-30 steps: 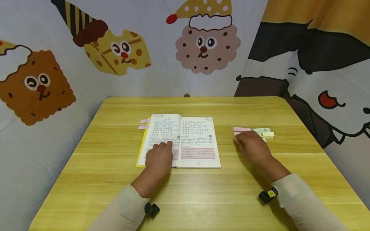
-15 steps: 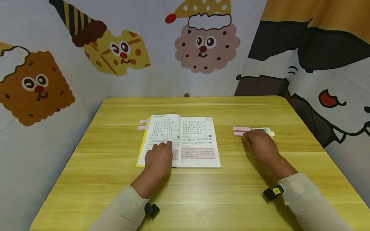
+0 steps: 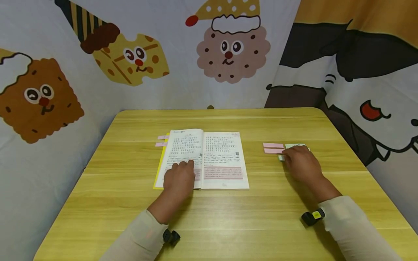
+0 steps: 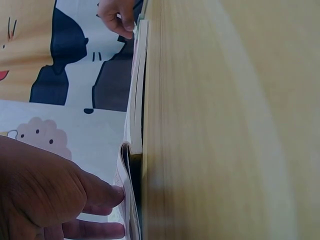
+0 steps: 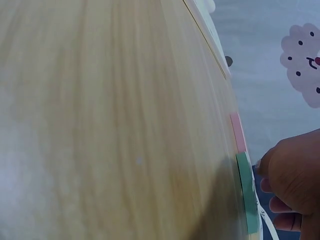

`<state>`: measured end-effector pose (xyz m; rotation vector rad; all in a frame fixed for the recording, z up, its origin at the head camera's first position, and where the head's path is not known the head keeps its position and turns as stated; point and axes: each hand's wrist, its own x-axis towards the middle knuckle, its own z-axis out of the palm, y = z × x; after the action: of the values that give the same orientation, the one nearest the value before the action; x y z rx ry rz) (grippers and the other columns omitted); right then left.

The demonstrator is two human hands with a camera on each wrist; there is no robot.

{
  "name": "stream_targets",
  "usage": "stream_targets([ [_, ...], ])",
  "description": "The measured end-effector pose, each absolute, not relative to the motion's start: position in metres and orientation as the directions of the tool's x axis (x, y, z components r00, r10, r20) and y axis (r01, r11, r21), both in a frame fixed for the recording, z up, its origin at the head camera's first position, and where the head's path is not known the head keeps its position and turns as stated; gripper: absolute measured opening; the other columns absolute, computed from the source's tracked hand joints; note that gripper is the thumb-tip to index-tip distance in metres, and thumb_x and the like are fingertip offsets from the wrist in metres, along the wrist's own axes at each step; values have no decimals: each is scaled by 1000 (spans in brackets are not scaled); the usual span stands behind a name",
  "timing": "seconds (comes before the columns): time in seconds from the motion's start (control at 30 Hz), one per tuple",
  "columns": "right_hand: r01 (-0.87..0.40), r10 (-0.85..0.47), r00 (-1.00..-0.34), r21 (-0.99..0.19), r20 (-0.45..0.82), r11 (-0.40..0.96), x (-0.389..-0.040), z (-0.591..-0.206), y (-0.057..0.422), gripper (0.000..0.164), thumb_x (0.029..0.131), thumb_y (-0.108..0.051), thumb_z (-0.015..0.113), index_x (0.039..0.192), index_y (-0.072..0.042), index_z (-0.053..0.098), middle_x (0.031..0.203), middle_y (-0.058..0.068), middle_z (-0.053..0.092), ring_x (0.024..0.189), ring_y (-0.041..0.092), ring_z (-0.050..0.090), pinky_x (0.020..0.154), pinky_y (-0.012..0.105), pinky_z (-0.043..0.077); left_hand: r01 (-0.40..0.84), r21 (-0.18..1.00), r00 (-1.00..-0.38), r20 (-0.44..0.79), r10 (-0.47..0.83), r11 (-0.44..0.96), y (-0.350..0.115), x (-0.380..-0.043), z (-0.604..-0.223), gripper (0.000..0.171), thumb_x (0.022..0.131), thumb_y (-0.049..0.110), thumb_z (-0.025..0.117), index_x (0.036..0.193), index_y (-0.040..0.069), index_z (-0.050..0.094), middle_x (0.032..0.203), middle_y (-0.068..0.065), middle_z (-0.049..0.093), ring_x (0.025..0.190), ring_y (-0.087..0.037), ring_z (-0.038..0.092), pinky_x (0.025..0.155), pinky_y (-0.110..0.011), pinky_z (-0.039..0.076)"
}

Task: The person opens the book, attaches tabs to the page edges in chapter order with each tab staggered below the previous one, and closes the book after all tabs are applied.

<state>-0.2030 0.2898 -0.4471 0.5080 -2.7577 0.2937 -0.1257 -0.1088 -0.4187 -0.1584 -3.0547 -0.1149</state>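
Note:
An open book (image 3: 225, 152) lies on the table, its printed pages facing up. My left hand (image 3: 179, 177) rests on the lower left page; in the left wrist view its extended thumb and fingers press the page near the fold. Right of the book, my right hand (image 3: 302, 163) is over a group of paper strips. Its thumb and finger meet at a pale strip (image 5: 269, 224), whose end curves up from a green strip (image 5: 246, 192). Two pink strips (image 3: 273, 148) lie just left of the fingertips. The hand hides most of the other strips.
Pink tabs (image 3: 161, 144) stick out from the book's left edge, beside a yellow cover (image 3: 158, 183). The wooden table (image 3: 215, 224) reaches back to a cartoon-printed cloth (image 3: 183, 72). Each wrist wears a small black camera.
My right hand has moved rightward along the strips, uncovering the pink ones and the end of a lower green one, and now covering the yellow one. My left hand stays on the page.

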Motion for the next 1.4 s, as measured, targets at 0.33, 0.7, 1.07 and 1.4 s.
stream_targets([
  [0.33,-321,-272,-921,-149,279,935,-205,-449,293,16,86,-12,64,98,-2,70,100,17,63,100,37,51,84,52,42,105,65,-992,80,99,992,-108,-126,-421,21,87,24,65,101,9,59,82,-7,59,71,-26,53,49,-39,42],
  [0.7,-328,-283,-923,-152,260,932,-207,-445,293,13,85,-11,66,95,-5,70,99,17,62,102,41,48,86,53,39,103,64,-993,72,98,993,-108,-126,-421,24,87,24,65,104,9,59,85,-8,60,72,-26,54,51,-40,43],
  [1.07,-311,-270,-933,-155,238,938,-211,-440,292,10,83,-12,68,92,-7,67,92,13,63,92,37,51,80,54,38,99,71,-994,54,95,993,-108,-125,-419,26,87,25,65,107,9,60,85,-7,61,73,-26,53,51,-39,42],
  [1.4,-303,-270,-941,-153,203,941,-209,-436,289,20,85,-12,69,103,-5,68,84,9,68,81,35,57,69,49,43,100,64,-993,63,96,993,-108,-125,-419,28,87,25,66,109,9,60,84,-7,61,74,-26,54,51,-40,43],
])
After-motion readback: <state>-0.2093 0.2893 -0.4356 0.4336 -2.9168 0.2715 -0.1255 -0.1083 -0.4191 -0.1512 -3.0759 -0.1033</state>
